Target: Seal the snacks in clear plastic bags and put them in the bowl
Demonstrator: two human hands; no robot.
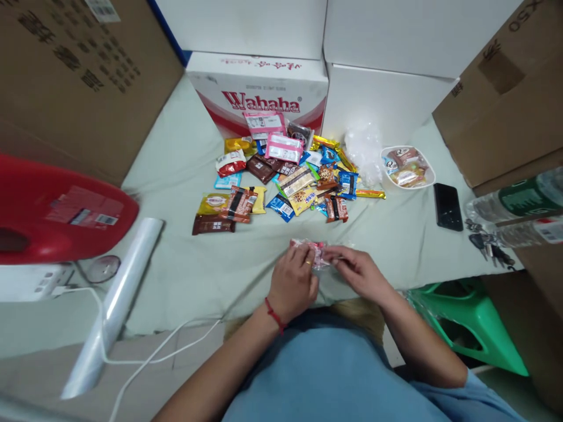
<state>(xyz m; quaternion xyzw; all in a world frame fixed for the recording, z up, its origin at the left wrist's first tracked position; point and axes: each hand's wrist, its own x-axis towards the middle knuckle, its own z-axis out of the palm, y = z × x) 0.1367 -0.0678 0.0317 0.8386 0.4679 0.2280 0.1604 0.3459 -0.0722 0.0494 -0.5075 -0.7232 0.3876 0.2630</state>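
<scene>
At the table's near edge, a small clear plastic packet with pink and red contents (320,255) lies between my hands. My left hand (294,275), with a ring and a red bracelet, presses its curled fingers onto the packet's left side. With thumb and fingers pinched, my right hand (357,271) grips the packet's right edge. The fingers partly cover the packet, and its exact contents are too small to make out. Just beyond my hands lies a loose pile of wrapped snacks (299,186), with a smaller group of snack packets (240,202) at its left.
A white tub of snacks (428,176), a crumpled clear bag (364,152) and a black phone (448,206) are on the right. Keys (488,246) lie by plastic bottles (523,199). Leftward are a plastic roll (116,299) and a red appliance (57,211). A Wahaha box (259,88) stands behind.
</scene>
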